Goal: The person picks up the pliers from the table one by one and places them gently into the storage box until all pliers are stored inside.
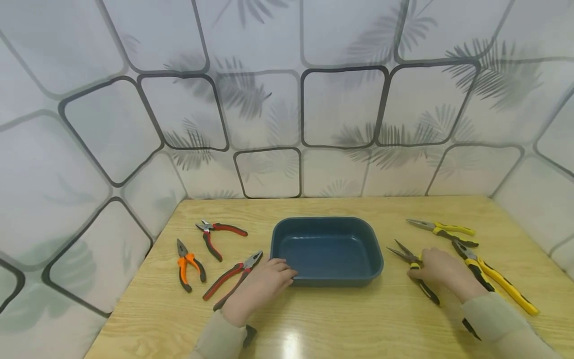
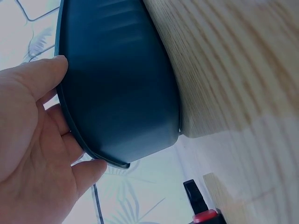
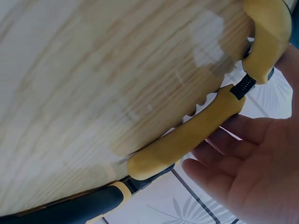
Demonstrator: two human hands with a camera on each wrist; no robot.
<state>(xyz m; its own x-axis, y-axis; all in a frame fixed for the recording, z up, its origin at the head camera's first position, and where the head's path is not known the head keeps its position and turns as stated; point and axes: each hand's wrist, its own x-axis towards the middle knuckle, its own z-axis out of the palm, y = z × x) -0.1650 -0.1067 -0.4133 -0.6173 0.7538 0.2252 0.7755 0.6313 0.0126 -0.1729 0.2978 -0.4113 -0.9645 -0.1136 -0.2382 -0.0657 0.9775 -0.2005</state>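
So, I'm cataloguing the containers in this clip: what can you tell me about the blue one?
The blue container is an open-topped, dark teal rectangle with rounded corners, a thin lipped rim and walls narrowing slightly toward its base. Its smooth, faintly glossy surface looks like plastic or coated metal; I cannot tell which. It sits upright on the wooden table, one long side toward the person, its flat inner floor in view. The left hand holds its rim near the front left corner.
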